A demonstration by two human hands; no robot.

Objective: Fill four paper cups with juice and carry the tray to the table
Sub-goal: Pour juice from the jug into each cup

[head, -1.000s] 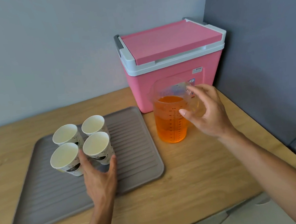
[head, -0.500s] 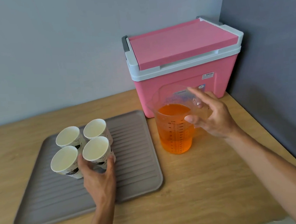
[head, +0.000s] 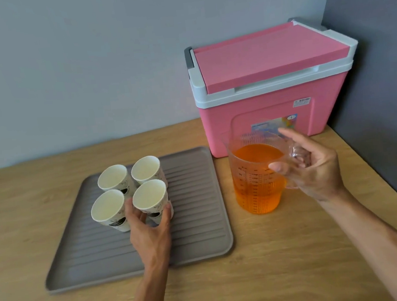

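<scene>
The left hand (head: 149,231) is cupping one paper cup (head: 151,198); the right hand (head: 314,170) is curling half-open at the jug (head: 256,178) handle; all four cups are sitting empty.

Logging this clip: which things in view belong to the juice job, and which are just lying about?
In the job: four empty paper cups, grey tray, jug of orange juice, left hand, right hand.
Lying about: pink cooler box.
</scene>
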